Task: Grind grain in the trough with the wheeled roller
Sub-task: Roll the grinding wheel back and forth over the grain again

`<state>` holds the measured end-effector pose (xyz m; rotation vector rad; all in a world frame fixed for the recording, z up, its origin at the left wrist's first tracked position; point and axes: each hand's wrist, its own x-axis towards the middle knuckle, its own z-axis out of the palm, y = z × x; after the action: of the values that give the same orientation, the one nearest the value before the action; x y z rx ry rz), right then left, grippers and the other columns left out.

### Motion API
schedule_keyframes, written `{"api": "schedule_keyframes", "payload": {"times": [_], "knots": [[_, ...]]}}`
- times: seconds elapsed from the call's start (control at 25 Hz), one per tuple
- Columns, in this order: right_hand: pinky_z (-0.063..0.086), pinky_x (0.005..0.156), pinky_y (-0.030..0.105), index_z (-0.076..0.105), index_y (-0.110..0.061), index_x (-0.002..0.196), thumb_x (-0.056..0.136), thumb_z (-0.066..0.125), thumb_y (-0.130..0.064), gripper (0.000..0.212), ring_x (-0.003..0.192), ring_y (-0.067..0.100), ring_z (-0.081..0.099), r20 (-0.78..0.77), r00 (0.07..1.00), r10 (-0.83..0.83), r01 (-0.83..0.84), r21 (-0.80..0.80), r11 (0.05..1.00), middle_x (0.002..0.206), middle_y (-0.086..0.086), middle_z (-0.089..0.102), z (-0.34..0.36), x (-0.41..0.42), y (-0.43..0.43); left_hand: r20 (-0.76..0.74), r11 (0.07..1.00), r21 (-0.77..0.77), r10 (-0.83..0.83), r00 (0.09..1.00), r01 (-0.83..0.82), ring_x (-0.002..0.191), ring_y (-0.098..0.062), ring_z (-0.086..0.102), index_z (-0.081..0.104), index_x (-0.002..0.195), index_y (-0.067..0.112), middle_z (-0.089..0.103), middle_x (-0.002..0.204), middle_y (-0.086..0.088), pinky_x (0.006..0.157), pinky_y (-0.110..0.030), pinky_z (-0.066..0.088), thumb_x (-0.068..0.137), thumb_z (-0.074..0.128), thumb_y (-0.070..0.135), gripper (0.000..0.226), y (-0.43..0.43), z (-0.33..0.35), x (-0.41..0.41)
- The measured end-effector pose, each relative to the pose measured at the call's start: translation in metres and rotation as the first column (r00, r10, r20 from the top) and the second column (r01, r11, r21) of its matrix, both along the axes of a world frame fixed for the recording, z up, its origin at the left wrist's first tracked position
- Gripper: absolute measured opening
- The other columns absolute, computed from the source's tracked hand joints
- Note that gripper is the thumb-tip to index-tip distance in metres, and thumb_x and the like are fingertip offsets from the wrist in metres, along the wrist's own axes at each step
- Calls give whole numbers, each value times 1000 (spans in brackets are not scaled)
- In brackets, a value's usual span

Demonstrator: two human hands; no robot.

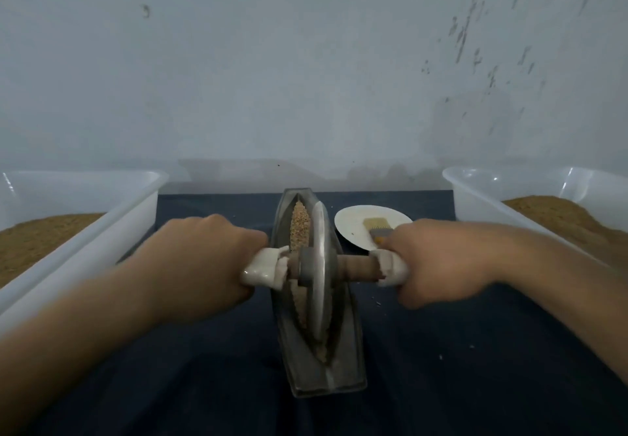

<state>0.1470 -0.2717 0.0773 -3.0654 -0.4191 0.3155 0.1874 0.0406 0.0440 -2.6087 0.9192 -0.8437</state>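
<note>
At the middle of the trough (pixel 326 381), the roller (pixel 319 265) stands upright in the groove, its wheel on the grain (pixel 299 228). I have the left hand (pixel 204 259) and right hand (pixel 438 262) each wrapped round one handle end, so that downward load is balanced either side.

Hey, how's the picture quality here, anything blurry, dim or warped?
Head view: dim, flat, bluish light with no harsh glare. The left hand and right hand gripping the roller are motion-blurred. The trough looks soft. Wide-angle stretch splays the left tub and right tub toward the corners.
</note>
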Motion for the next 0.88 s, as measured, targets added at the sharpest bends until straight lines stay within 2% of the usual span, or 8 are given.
{"api": "schedule_keyframes", "payload": {"times": [0.12, 0.2, 0.32, 0.48, 0.64, 0.72, 0.8, 0.88], "knots": [[38, 35, 18, 59, -25, 80, 65, 63, -37, 20, 43, 6, 59, -152, 987, -52, 50, -20, 999, 61, -3, 68, 4, 12, 6, 9, 999, 32, 38, 999, -38, 39, -9, 35, 37, 70, 40, 29, 50, 16, 42, -20, 13, 64, 50, 51, 18, -8, 3, 5], [45, 50, 24, 57, -25, 85, 79, 65, -30, 10, 63, 12, 64, 206, 972, -112, 114, 0, 993, 74, -3, 69, -12, 33, 22, 65, 987, -30, 161, 985, -160, 47, -21, 47, 42, 73, 30, 43, 56, 9, 48, -26, 18, 72, 62, 33, 21, -28, -7, 17], [38, 61, 32, 54, -26, 93, 90, 58, -30, 7, 78, 24, 60, 671, 735, -103, 169, -33, 985, 88, -3, 65, -33, 52, 38, 47, 933, -178, 324, 945, -312, 60, -24, 48, 43, 78, 23, 56, 70, 3, 57, -32, 29, 84, 60, 23, 18, -49, -3, 31], [34, 45, 25, 49, -37, 76, 70, 62, -33, 16, 59, 13, 56, 392, 920, -7, 26, -43, 999, 66, -8, 54, -16, 21, 19, -189, 970, -63, 220, 957, -236, 61, -16, 50, 45, 80, 34, 47, 69, 12, 51, -29, 32, 75, 50, 44, 12, -22, -1, 16], [34, 33, 16, 62, -37, 75, 59, 63, -43, 18, 39, 5, 57, -79, 997, 20, -25, -57, 998, 51, -11, 63, 1, 6, 16, -49, 996, 3, 85, 995, -85, 39, -2, 27, 40, 70, 45, 31, 49, 16, 40, -19, 11, 59, 43, 52, 13, -14, 4, -3], [43, 46, 23, 64, -25, 76, 69, 67, -37, 15, 53, 11, 64, 80, 996, -46, 53, -81, 995, 59, -7, 66, -8, 25, 28, -27, 980, 21, 200, 979, -199, 46, -9, 40, 42, 75, 40, 41, 58, 12, 43, -24, 17, 72, 51, 45, 11, -31, -1, 4], [41, 60, 30, 57, -23, 86, 82, 63, -29, 10, 77, 22, 66, 438, 889, -138, 165, -25, 986, 79, -5, 66, -18, 42, 42, 35, 957, -67, 284, 958, -281, 58, -18, 49, 42, 81, 30, 52, 69, 8, 51, -30, 24, 85, 56, 32, 14, -49, -2, 15], [37, 64, 33, 48, -23, 89, 87, 60, -24, 12, 84, 27, 63, 604, 792, -88, 155, -59, 986, 89, -2, 64, -23, 46, 50, -21, 931, -156, 331, 943, -330, 62, -18, 44, 40, 83, 26, 48, 72, 7, 55, -31, 29, 90, 54, 28, 15, -51, -1, 25]]}}
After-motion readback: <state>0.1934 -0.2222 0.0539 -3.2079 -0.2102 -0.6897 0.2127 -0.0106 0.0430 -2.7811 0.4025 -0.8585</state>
